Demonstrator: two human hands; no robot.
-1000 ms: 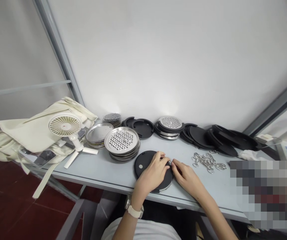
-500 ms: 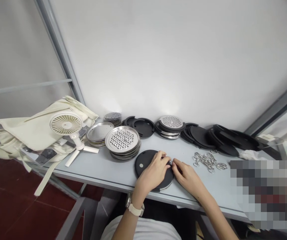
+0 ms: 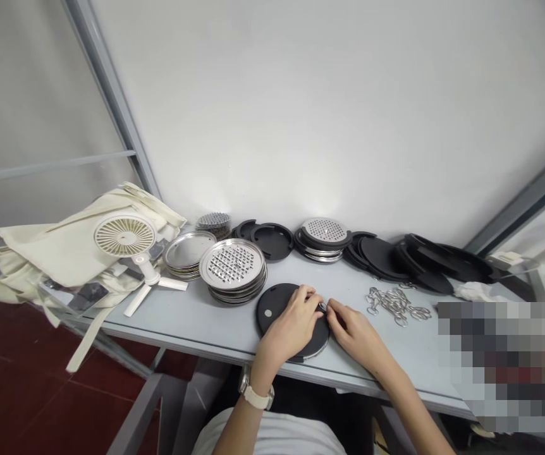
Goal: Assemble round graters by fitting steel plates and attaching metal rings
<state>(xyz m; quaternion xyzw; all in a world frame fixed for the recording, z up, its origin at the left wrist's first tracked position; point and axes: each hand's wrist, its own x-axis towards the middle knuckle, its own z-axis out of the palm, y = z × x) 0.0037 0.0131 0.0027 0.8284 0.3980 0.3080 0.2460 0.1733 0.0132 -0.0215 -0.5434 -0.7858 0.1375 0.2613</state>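
A round black disc [image 3: 274,302] with a small pale spot lies flat near the table's front edge, a metal rim showing along its lower right side. My left hand [image 3: 291,325] lies across its top, fingers bent and closed at its right edge. There my right hand [image 3: 355,333] pinches a small metal ring [image 3: 322,306] between thumb and forefinger. How the ring meets the disc is hidden by my fingertips. To the right is a loose heap of metal rings [image 3: 398,306].
Left of the disc stand a stack of round metal graters [image 3: 232,265] and plain metal discs [image 3: 189,249]. Black round holders [image 3: 386,258] line the wall, with a perforated plate [image 3: 325,231] among them. A white fan [image 3: 125,236] and cream bag [image 3: 64,243] occupy the left end.
Both hands keep almost the same place at the disc's right edge. Only a very slight shift of the fingers near the ring shows.
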